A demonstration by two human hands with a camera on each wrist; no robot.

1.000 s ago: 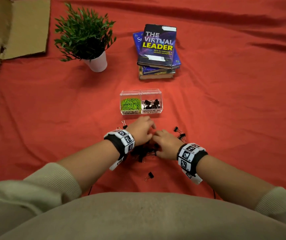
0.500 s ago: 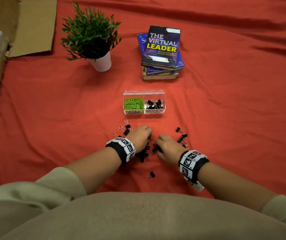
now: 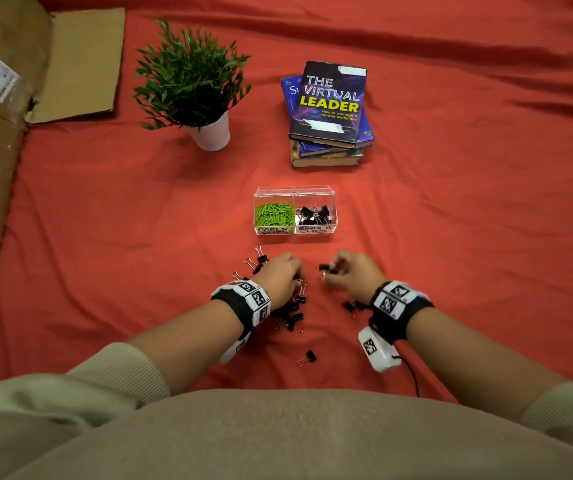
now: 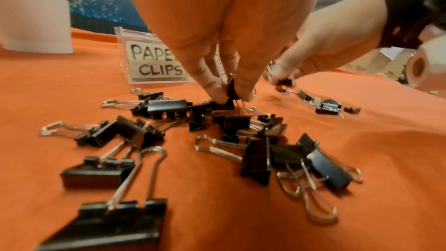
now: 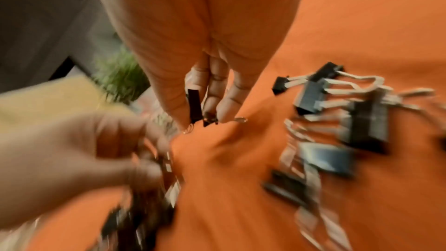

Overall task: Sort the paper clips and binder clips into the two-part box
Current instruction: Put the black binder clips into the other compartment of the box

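Red cloth [image 3: 451,237] is carrying binder clips [image 4: 166,106]; left grip [image 3: 280,275] is pinching one, right grip [image 3: 349,271] seemingly grasping another

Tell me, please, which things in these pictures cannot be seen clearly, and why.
- Clips under the left hand: head view, the hand covers them.
- Binder clip count in the right hand: right wrist view, motion blur.
- "BINDER CLIPS" label: left wrist view, fingers hide it.
- Lower book titles: head view, the top book covers them.
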